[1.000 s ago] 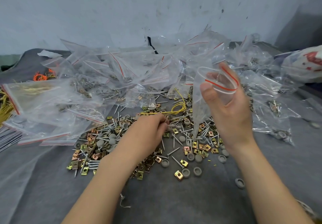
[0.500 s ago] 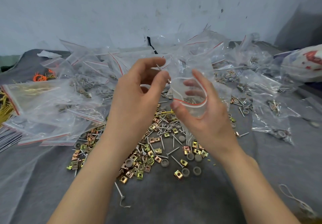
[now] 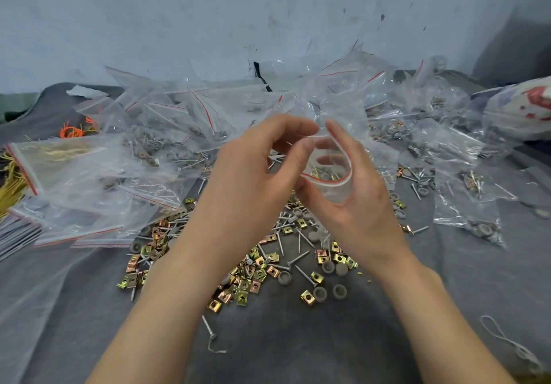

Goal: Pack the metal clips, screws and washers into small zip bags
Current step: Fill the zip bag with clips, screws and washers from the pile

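Right hand (image 3: 359, 204) holds zip bag (image 3: 334, 189) — mouth up, seemingly upright.

Whether fingers (image 3: 302, 148) of the left hand (image 3: 253, 180) pinch anything over the zip bag (image 3: 337, 192) cannot be told.

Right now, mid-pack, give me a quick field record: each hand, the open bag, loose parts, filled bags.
left hand: fingers curled at the bag's mouth; whether it pinches anything is unclear
right hand: holds the small zip bag open, raised above the pile
bag contents: a few parts show through the mouth
loose parts: clips, screws and washers heaped on the gray cloth
filled bags: piled behind the loose parts
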The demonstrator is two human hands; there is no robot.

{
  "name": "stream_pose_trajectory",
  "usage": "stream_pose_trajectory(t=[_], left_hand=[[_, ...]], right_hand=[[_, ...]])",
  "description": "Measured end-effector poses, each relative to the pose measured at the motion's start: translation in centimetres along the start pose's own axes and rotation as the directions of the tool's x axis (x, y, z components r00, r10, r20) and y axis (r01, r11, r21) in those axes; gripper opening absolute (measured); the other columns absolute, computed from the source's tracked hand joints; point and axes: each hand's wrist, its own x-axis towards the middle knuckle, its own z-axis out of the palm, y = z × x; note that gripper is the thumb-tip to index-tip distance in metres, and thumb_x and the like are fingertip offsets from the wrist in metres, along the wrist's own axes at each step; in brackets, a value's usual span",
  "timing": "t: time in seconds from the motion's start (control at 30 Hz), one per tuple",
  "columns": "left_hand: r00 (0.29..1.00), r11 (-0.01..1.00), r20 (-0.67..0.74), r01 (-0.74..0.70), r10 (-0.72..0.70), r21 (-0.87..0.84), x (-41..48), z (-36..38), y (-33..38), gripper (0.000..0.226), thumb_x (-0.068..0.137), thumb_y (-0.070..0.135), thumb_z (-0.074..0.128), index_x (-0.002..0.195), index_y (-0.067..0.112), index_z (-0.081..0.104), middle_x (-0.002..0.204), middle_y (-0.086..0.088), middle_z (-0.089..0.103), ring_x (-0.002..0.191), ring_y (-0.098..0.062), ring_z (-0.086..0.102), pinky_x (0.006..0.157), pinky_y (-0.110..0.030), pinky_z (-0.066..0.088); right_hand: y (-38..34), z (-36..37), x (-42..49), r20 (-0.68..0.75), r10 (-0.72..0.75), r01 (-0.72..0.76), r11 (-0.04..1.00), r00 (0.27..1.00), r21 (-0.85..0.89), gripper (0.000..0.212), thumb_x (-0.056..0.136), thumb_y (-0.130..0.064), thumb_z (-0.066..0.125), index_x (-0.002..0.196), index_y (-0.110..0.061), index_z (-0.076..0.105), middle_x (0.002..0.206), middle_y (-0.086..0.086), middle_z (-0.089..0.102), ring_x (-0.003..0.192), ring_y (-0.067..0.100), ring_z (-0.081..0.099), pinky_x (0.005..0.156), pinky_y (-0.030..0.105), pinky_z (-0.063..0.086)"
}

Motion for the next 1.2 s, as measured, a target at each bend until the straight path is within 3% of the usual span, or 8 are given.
stream_pose_trajectory(t=[0.13, 0.27, 0.37, 0.5, 0.57, 0.8, 0.97, 1.2], left_hand=[[0.999, 1.000, -0.040, 0.004, -0.004, -0.006, 0.1, -0.4, -0.4, 0.016, 0.099, 0.026, 0.058, 0.111, 0.028, 0.068, 0.096, 0.022, 0.069, 0.097, 0.003, 0.063, 0.073, -0.013, 0.046], [0.997, 0.996, -0.011, 0.081, -0.080, 0.030, -0.1, 0.0, -2.4, 0.016, 0.099, 0.026, 0.057, 0.113, 0.028, 0.066, 0.092, 0.019, 0.068, 0.089, 0.006, 0.061, 0.069, -0.007, 0.041], [0.966, 0.960, 0.158, 0.167, -0.205, 0.224, -1.0, 1.2, -4.7, 0.021, 0.100, 0.025, 0.054, 0.118, 0.026, 0.063, 0.094, 0.022, 0.063, 0.087, 0.009, 0.059, 0.072, -0.003, 0.041], [0.886, 0.830, 0.357, 0.053, -0.295, 0.555, -2.3, 2.2, -6.8, 0.027, 0.102, 0.029, 0.046, 0.124, 0.027, 0.061, 0.119, 0.009, 0.064, 0.111, -0.012, 0.057, 0.096, -0.033, 0.047], [0.865, 0.779, 0.387, 0.006, -0.318, 0.627, -2.6, 2.3, -7.4, 0.029, 0.103, 0.031, 0.043, 0.126, 0.028, 0.060, 0.123, 0.006, 0.060, 0.116, -0.016, 0.052, 0.099, -0.034, 0.044], [0.866, 0.723, 0.418, -0.102, -0.274, 0.684, -2.7, 3.1, -8.2, 0.036, 0.101, 0.021, 0.050, 0.132, 0.038, 0.051, 0.126, 0.006, 0.051, 0.120, -0.020, 0.046, 0.100, -0.034, 0.039], [0.865, 0.700, 0.427, -0.132, -0.264, 0.702, -2.7, 3.4, -8.5, 0.040, 0.099, 0.017, 0.053, 0.134, 0.035, 0.051, 0.125, 0.004, 0.050, 0.119, -0.020, 0.045, 0.100, -0.034, 0.037], [0.909, 0.852, 0.301, 0.099, -0.287, 0.514, -2.3, 2.9, -7.7, 0.027, 0.100, 0.026, 0.043, 0.123, 0.023, 0.058, 0.118, 0.006, 0.054, 0.103, -0.012, 0.054, 0.090, -0.032, 0.048]], right_hand=[[0.2, -0.1, 0.1, -0.003, 0.019, -0.019, 0.999, 1.000, 0.037, 0.078, 0.085, -0.062, 0.066, 0.151, -0.034, 0.035, 0.130, -0.022, 0.056, 0.118, 0.004, 0.059, 0.096, 0.027, 0.050], [0.4, -0.6, 0.3, -0.039, 0.046, -0.041, 0.992, 0.998, 0.120, 0.080, 0.084, -0.059, 0.068, 0.152, -0.028, 0.039, 0.129, -0.016, 0.059, 0.117, 0.007, 0.061, 0.095, 0.021, 0.049], [0.4, -1.1, 0.6, -0.088, 0.065, -0.048, 0.982, 0.994, 0.184, 0.079, 0.084, -0.057, 0.069, 0.151, -0.027, 0.041, 0.126, -0.017, 0.062, 0.114, 0.004, 0.062, 0.092, 0.012, 0.046], [0.2, -1.5, 0.8, -0.150, 0.097, -0.055, 0.964, 0.984, 0.261, 0.075, 0.085, -0.053, 0.070, 0.149, -0.025, 0.044, 0.123, -0.019, 0.065, 0.113, -0.001, 0.063, 0.090, 0.010, 0.046], [0.1, -1.7, 0.9, -0.164, 0.112, -0.058, 0.953, 0.980, 0.299, 0.076, 0.084, -0.052, 0.069, 0.149, -0.021, 0.043, 0.125, -0.014, 0.065, 0.115, -0.001, 0.063, 0.097, 0.019, 0.048], [0.0, -2.4, 1.3, -0.227, 0.165, -0.079, 0.935, 0.960, 0.346, 0.067, 0.090, -0.041, 0.069, 0.146, -0.014, 0.045, 0.124, -0.010, 0.066, 0.118, -0.003, 0.061, 0.106, 0.020, 0.043], [-0.1, -2.6, 1.5, -0.244, 0.178, -0.062, 0.907, 0.953, 0.417, 0.069, 0.088, -0.037, 0.067, 0.146, -0.008, 0.045, 0.123, -0.006, 0.067, 0.114, -0.005, 0.062, 0.096, 0.011, 0.043], [-0.2, -2.7, 1.4, -0.231, 0.162, -0.077, 0.938, 0.959, 0.337, 0.066, 0.091, -0.038, 0.069, 0.147, -0.012, 0.045, 0.124, -0.007, 0.067, 0.120, 0.002, 0.061, 0.109, 0.026, 0.044]])
